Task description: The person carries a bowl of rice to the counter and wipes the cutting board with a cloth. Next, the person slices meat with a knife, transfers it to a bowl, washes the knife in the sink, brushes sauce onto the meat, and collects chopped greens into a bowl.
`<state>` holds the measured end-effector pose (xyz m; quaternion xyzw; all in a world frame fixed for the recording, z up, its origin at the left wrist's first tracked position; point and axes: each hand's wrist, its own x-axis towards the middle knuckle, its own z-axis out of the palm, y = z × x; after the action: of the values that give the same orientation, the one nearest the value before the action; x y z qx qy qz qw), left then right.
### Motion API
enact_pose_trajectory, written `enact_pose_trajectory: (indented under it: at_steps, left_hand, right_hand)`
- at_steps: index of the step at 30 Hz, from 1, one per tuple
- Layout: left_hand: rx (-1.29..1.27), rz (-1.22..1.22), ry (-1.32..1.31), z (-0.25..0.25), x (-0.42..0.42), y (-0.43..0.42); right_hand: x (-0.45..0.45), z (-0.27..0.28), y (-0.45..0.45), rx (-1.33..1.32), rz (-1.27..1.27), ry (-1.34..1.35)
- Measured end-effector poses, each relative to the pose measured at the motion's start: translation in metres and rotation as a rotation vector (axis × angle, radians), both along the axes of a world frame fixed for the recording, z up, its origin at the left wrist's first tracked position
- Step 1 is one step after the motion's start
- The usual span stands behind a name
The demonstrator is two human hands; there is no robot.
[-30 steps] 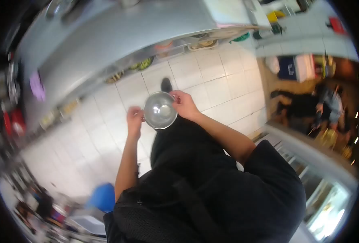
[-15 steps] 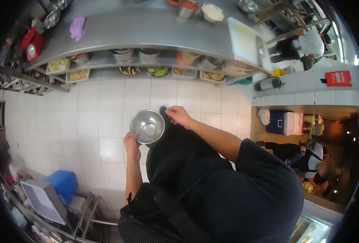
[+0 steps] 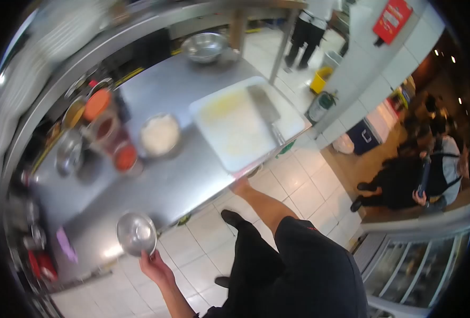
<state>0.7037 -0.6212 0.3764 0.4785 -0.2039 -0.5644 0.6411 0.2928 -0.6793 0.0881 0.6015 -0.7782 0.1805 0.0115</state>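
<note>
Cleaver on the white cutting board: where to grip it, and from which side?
Grip the handle of the cleaver, coming from above on the person's side of the table. The handle points to the near edge of the cutting board, while the wide blade lies farther in, seemingly flat. The right hand looks better placed; the left holds a bowl.

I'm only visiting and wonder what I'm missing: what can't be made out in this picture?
All in the head view:
- Right hand: blurred at the counter edge; whether it grips anything is unclear.
- Left hand: any fingers behind the metal bowl are hidden by it.
- White food: too blurred to identify.
- Red sign: lettering too small and blurred.
- Distant person: head cut off by the top edge.
</note>
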Motion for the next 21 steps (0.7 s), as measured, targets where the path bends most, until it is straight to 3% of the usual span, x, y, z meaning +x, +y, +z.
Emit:
enact_pose_trajectory:
  at_steps: [1, 3, 9, 15, 21]
  left_hand:
    - [0.028, 0.067, 0.029, -0.018, -0.008, -0.018]
    - [0.053, 0.112, 0.017, -0.048, -0.021, -0.041]
    - [0.157, 0.285, -0.053, -0.026, -0.084, -0.051]
    - [0.306, 0.173, -0.137, -0.019, -0.098, -0.006]
    - [0.493, -0.009, -0.159, -0.044, -0.13, 0.055]
  right_hand:
    - [-0.008, -0.03, -0.017, -0.136, -0.044, -0.128]
    - [-0.007, -0.023, -0.04, -0.009, -0.083, -0.143]
    - [-0.02, -0.019, -0.057, 0.081, -0.135, -0.216]
    - [-0.032, -0.024, -0.043, 0.059, -0.18, -0.254]
    - [-0.031, -0.009, -0.028, -0.006, -0.145, -0.322]
